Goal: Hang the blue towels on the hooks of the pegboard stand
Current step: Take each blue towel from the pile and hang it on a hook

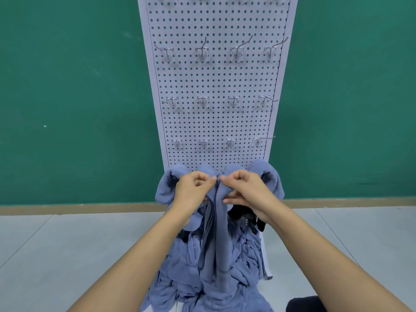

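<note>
pale grey tiled floor (56, 255) fills the near ground, w/ a dark rounded object (302, 304) cut off at the bottom edge on the r side; can't tell what it is. both bare forearms reach fwd over a loose heap of blue terry towels (184, 282) piled on the floor at the foot of the stand. from that heap one long blue towel (221, 239) runs up in a bunched, near-vertical column to the hands. left hand (191, 190) pinches its top edge btwn thumb and curled forefinger. right hand (246, 190) does the same just beside it, thumb and forefinger tips on the cloth, other fingers curled under the fold. the two hands are nearly touching, w/ the gathered cloth btwn them. below the right hand a black perforated thing (245, 219) shows btwn the folds, mostly hidden. further back, more draped blue cloth (271, 176) sits in rounded humps across the bottom of the white metal pegboard stand (216, 82), l and r of the hands; what carries it is covered. above that the board stands upright w/ three full rows of four silver wire hooks (203, 143), plus bits of another row at the top edge. a white stand foot (266, 266) shows at lower r. behind it all, a brown skirting strip (90, 208) and a plain green wall (67, 86).
</note>
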A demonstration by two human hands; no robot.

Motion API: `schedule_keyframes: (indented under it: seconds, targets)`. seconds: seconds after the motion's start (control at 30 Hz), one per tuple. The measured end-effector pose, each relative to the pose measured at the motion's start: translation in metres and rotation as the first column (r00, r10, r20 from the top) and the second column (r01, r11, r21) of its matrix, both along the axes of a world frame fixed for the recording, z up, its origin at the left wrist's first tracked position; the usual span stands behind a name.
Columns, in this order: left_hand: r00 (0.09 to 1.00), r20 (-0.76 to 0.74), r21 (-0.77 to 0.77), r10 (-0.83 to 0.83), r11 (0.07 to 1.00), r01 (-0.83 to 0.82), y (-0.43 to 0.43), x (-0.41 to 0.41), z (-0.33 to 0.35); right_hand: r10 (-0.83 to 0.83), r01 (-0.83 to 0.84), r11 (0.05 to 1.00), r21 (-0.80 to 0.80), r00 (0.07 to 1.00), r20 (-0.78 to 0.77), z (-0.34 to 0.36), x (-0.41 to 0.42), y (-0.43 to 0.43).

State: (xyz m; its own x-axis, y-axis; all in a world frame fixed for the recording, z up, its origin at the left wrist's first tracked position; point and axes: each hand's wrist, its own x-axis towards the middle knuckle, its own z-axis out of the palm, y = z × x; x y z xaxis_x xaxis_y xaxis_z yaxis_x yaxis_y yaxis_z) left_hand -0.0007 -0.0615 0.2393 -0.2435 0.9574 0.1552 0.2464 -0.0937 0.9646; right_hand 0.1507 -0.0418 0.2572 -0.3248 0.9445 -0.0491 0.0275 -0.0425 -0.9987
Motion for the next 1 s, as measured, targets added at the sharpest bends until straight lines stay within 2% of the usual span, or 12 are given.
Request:
schedule_keyframes:
  seconds: [0.07,0.2,0.27,0.37,0.43,0.5,0.57,0.63,0.77,0.87,1.0]
  targets:
    - [0.994,0.070,0.008,-0.081,0.997,0.080,-0.003,0.000,0.005,0.027,-0.028,0.999,-0.019,0.997,-0.077,0.003,0.001,0.000]
    - [0.988,0.039,0.040,-0.147,0.989,0.146,-0.006,-0.005,0.009,0.085,-0.089,0.996,-0.014,0.981,-0.175,0.005,0.008,0.003]
    - [0.991,0.060,0.077,-0.117,0.991,0.112,-0.006,-0.009,0.011,0.042,-0.035,0.997,0.063,0.991,-0.123,0.006,0.011,0.005]
    - [0.979,0.123,0.090,-0.162,0.984,0.152,-0.006,-0.016,0.016,-0.044,0.029,0.969,0.247,0.997,0.056,0.004,0.018,0.013]
    - [0.959,0.169,0.076,-0.230,0.973,0.220,-0.007,-0.018,0.019,0.063,-0.114,0.948,0.299,0.982,0.176,0.002,0.022,0.015]
    - [0.941,0.177,0.066,-0.288,0.957,0.281,-0.008,-0.018,0.022,0.200,-0.257,0.927,0.273,0.954,0.222,0.000,0.020,0.013]
    - [0.939,0.178,0.055,-0.295,0.956,0.289,-0.006,-0.020,0.021,0.218,-0.276,0.929,0.248,0.947,0.236,-0.003,0.016,0.014]
    - [0.959,0.189,0.035,-0.212,0.977,0.209,-0.001,-0.023,0.016,0.115,-0.174,0.953,0.248,0.965,0.236,-0.006,0.013,0.020]
    - [0.994,0.105,-0.014,-0.029,0.999,0.030,0.003,-0.027,0.011,-0.147,0.107,0.969,0.223,0.974,0.174,-0.004,0.018,0.039]
    - [0.999,0.026,-0.024,-0.034,0.999,0.034,0.005,-0.013,0.013,-0.271,0.232,0.943,0.237,0.951,0.149,0.007,0.018,0.053]
    - [0.996,-0.065,-0.027,-0.055,0.998,0.053,0.021,0.025,0.013,-0.344,0.283,0.899,0.333,0.928,0.141,0.042,0.006,0.065]
